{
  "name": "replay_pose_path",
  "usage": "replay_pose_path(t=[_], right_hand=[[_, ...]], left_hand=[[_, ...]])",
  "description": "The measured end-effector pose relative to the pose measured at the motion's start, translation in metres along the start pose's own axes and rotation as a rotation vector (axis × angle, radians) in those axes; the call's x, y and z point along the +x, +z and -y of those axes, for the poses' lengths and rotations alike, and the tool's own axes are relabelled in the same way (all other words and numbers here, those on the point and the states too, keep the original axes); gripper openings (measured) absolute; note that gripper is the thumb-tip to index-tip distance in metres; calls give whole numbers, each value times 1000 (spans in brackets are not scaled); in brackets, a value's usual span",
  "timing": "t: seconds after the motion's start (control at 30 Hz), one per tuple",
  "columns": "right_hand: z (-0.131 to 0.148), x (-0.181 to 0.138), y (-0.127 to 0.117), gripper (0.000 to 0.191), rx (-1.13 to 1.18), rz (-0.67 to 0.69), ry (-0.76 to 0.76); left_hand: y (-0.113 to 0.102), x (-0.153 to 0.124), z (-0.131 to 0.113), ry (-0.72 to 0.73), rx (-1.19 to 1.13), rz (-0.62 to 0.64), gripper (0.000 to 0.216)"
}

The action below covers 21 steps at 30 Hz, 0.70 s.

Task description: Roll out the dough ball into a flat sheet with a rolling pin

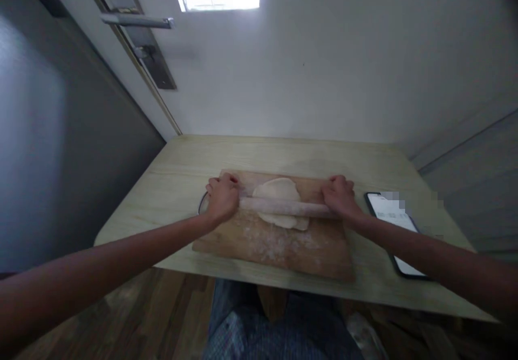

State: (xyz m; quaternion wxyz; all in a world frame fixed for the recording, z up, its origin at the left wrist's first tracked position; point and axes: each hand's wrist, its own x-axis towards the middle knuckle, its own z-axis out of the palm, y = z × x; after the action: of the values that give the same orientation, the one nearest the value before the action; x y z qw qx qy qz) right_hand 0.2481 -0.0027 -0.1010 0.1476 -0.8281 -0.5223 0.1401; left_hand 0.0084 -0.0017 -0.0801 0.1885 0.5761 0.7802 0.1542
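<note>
A floured rolling pin (283, 207) lies across a flat, pale piece of dough (279, 188), whose edges show above and below it. My left hand (223, 195) is closed round the pin's left end. The right end is in the grip of my right hand (340, 194). Under the dough is a wooden cutting board (324, 257), dusted with flour (275, 244) along its near half. A thin dark loop (200, 202) pokes out at the board's left edge beside my left hand.
The board rests on a light wooden table (283, 152). A phone with a lit screen (388, 209) lies on the right, partly behind my right forearm. Beyond the table's far edge stands a white door (324, 68) with a metal handle (137, 21).
</note>
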Motion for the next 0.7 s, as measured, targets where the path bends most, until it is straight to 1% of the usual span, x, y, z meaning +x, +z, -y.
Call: replay_pose_path(t=[0.07,0.13,0.27,0.33,0.37,0.43,0.47,0.6,0.7], right_hand=[[1,-2,-2,34,-13,-32,-76],[3,-7,-6,32,-58,-91,-193],[13,-26,-14,29,-225,-243,-521],[18,-38,-15,30,-291,-264,-659],[20,-43,-15,31,-304,-250,-699],[22,-51,-11,34,-302,-206,-724],[23,-53,-9,34,-295,-193,-716],[22,-52,-4,39,-314,-160,-683],[23,-45,-7,44,-357,-62,-702]], left_hand=[[0,0,0,23,11,-4,31],[-1,-2,0,112,63,-34,31],[-7,-11,-1,472,302,-186,24],[-8,-18,-4,607,393,-210,22],[-8,-21,-5,653,416,-205,22],[-5,-25,-8,718,426,-199,23],[-3,-27,-10,729,421,-207,24],[4,-26,-13,689,395,-236,29],[3,-21,-14,683,393,-159,32]])
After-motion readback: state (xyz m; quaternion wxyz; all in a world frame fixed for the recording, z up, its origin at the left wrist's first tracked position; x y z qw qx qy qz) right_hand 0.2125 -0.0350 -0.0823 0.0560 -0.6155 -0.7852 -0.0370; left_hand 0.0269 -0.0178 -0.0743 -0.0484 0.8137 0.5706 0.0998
